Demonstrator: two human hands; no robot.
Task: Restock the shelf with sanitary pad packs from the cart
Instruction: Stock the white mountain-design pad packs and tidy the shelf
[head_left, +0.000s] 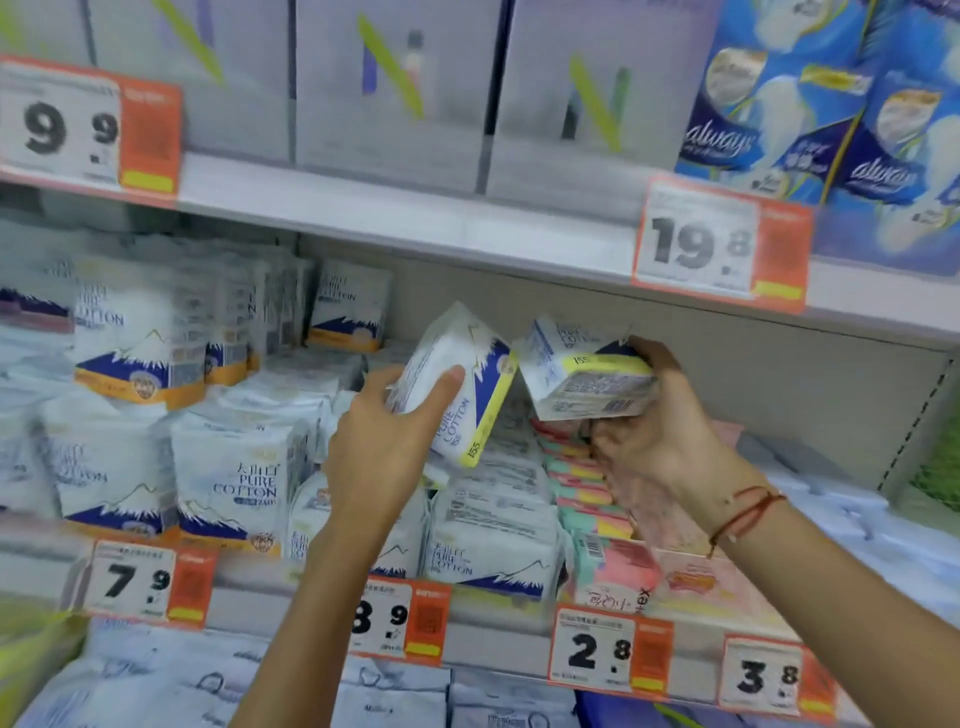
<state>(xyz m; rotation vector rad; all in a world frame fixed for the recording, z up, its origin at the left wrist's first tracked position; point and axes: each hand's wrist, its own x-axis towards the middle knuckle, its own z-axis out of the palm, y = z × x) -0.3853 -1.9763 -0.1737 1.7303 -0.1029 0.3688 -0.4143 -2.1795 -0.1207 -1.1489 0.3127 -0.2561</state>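
Observation:
My left hand (384, 447) grips a white, blue and yellow Pure Cotton pad pack (457, 384), tilted, in front of the middle shelf (493, 639). My right hand (660, 431) holds a second such pack (582, 369) from below and behind, its yellow band facing me. The two packs nearly touch at their upper corners. Both hang above a row of similar white packs (488, 540) standing on the shelf. The cart is out of view.
More Pure Cotton packs (228, 488) fill the shelf's left side. Pink and multicoloured packs (613, 499) lie under my right hand. Grey boxes (395, 98) and blue Always packs (810, 114) stand on the upper shelf. Orange price tags (722, 244) line the shelf edges.

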